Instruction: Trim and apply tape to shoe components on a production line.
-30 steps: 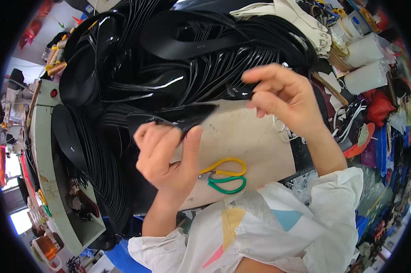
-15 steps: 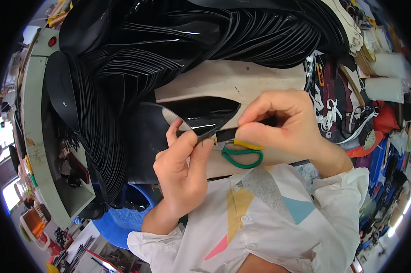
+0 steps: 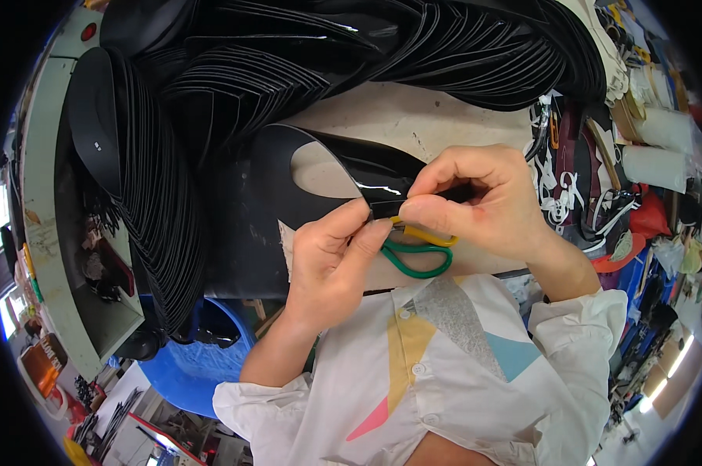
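Observation:
My left hand (image 3: 327,260) pinches the pointed edge of a curved black leather piece (image 3: 277,167) between thumb and forefinger. This piece is glossy on one face and matte on the other, and it arches around a pale gap. Close on the right, my right hand (image 3: 487,202) pinches a short black strip (image 3: 390,207) that reaches across to the leather's edge. Fingers hide where strip and leather meet. Beneath both hands, scissors (image 3: 417,264) with green and yellow handles lie on the pale work surface (image 3: 382,116); their blades are mostly hidden.
Fanned stacks of black leather pieces (image 3: 250,85) crowd the far side, and another stack (image 3: 160,210) hangs along the left. A grey metal trough (image 3: 44,163) stands beyond it, with a blue tub (image 3: 188,380) below. White straps (image 3: 564,194) and a red bag (image 3: 652,213) lie right.
My left hand has moved right and slightly up, closer to my right hand. The leather has turned, showing more of its matte face and the curved gap. My right hand stays nearly in place.

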Demonstrator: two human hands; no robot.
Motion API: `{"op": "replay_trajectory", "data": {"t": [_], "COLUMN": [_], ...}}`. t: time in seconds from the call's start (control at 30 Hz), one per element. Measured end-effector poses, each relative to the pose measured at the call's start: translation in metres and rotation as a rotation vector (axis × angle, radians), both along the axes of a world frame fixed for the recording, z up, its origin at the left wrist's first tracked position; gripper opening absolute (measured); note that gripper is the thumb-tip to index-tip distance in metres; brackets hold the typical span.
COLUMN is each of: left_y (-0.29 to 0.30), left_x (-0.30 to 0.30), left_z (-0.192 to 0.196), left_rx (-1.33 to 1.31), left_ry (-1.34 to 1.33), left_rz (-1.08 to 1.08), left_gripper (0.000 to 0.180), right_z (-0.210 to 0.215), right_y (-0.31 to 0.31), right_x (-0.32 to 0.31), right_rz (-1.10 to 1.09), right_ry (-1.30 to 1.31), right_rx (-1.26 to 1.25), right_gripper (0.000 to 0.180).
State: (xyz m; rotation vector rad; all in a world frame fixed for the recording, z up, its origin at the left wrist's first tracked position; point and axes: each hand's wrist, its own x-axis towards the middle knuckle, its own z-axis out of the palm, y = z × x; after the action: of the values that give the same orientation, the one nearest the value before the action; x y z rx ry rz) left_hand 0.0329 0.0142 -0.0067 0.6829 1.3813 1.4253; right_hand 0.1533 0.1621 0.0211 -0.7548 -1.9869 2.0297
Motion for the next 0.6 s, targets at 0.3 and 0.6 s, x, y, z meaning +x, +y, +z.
{"op": "replay_trajectory", "data": {"t": [0.3,0.6], "left_y": [0.003,0.007], "left_x": [0.009,0.012], "left_z": [-0.003,-0.01], "left_rx": [-0.011,0.042], "left_ry": [0.324,0.275], "left_rz": [0.181,0.389], "left_gripper": [0.011,0.041], "right_z": [-0.009,0.007], "right_y": [-0.009,-0.003], "right_x": [-0.003,0.019], "right_rz": [-0.015,-0.004], "right_ry": [-0.022,0.197], "right_rx": [0.189,1.083], "right_gripper": [0.012,0.02]}}
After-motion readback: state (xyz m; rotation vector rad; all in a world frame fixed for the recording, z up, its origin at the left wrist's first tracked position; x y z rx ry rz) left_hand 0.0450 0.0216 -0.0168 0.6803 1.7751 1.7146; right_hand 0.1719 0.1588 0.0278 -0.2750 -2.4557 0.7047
